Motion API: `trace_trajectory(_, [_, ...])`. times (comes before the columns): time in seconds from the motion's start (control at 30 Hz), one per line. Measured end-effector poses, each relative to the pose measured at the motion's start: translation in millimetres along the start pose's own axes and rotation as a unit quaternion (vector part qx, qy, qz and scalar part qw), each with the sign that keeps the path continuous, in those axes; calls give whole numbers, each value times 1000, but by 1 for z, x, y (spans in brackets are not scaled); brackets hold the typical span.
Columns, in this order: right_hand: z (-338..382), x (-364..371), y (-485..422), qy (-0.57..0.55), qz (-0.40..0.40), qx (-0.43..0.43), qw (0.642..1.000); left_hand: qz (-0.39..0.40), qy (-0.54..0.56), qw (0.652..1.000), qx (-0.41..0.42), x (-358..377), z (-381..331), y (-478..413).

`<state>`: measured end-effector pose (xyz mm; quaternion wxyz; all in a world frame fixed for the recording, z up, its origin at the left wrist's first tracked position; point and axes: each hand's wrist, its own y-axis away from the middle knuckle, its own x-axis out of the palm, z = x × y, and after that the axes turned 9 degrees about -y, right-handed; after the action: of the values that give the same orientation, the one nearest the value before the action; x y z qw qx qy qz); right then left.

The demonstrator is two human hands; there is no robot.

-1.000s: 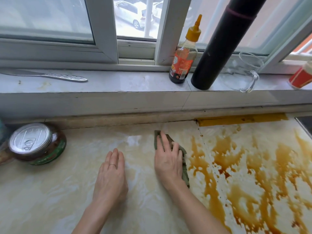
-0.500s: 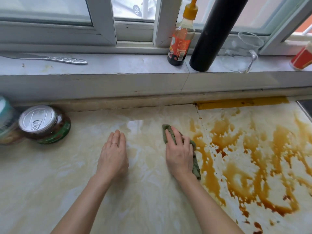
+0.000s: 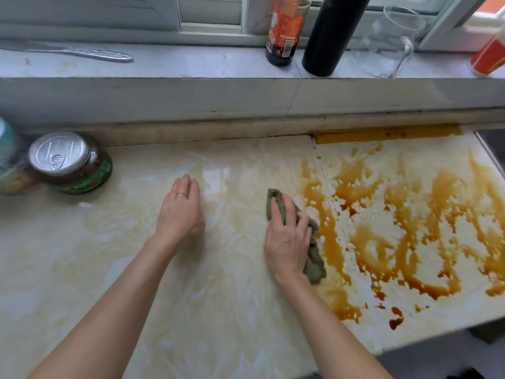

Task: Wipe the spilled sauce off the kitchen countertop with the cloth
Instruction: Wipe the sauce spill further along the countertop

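Observation:
Brown sauce (image 3: 396,228) is smeared in streaks over the right half of the pale marble countertop (image 3: 218,310). My right hand (image 3: 287,236) lies on a crumpled green cloth (image 3: 314,258) at the left edge of the spill, with the fingers curling into the fabric. Most of the cloth is hidden under the hand. My left hand (image 3: 180,212) rests flat on the countertop to the left of the cloth, fingers straight, holding nothing.
A jar with a metal pull-tab lid (image 3: 71,162) and another container (image 3: 11,160) stand at the left back. On the windowsill are a sauce bottle (image 3: 284,31), a black cylinder (image 3: 330,36), a glass jug (image 3: 393,42), a red cup (image 3: 489,56) and a knife (image 3: 82,51). The counter's front edge runs at lower right.
My right hand has slid the cloth rightward to the spill's edge and its fingers have curled into the fabric. The view has tilted down. The left hand stays flat.

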<state>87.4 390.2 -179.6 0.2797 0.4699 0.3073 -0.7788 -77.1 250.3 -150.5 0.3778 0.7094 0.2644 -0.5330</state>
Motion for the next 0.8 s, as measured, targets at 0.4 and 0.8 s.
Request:
trace_trajectory(0.4, [-5, -9, 41, -13, 20, -11, 1000, -41, 48, 998, 2, -4, -4, 17])
trace_trajectory(0.8, [-8, -23, 81, -30, 36, -52, 998, -57, 130, 990, 12, 20, -56, 112])
